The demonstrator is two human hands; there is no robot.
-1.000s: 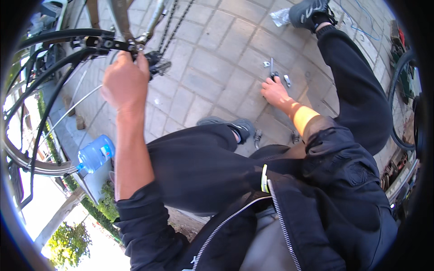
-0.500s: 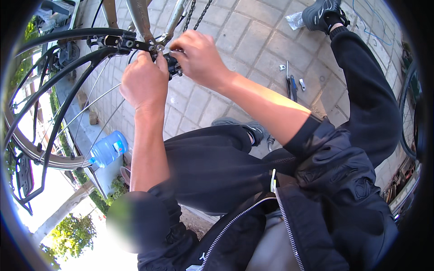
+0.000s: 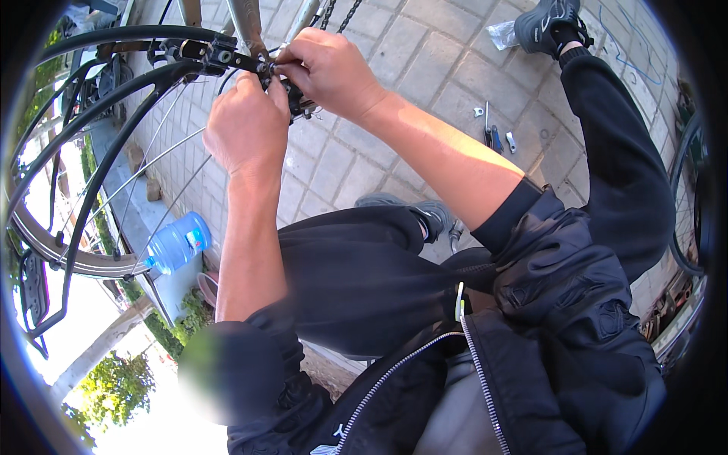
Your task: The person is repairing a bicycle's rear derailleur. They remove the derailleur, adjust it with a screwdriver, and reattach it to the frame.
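A bicycle's metal frame (image 3: 244,26) comes down from the upper edge to a joint with a black bracket (image 3: 246,62). Just below that joint, my left hand (image 3: 249,125) is closed, thumb and forefinger against a black mechanism that looks like a rear derailleur (image 3: 300,105). Its grip is partly hidden by the fingers. Beside it, my right hand (image 3: 334,74) pinches thumb and forefinger together at a small silver part on the joint; that part is mostly covered. The chain (image 3: 353,15) hangs behind the right hand.
Black curved rack tubes (image 3: 114,144) and a spoked wheel rim (image 3: 98,265) fill the left side. A blue water bottle (image 3: 180,243) lies beyond my left forearm. On the paving, right of my forearm, are a blue-handled tool (image 3: 497,140) and a small white piece (image 3: 511,142).
My right thumb and forefinger have shifted left, from over the black mechanism to the small silver part at the joint. My left hand keeps its place there. The whole view has shifted slightly.
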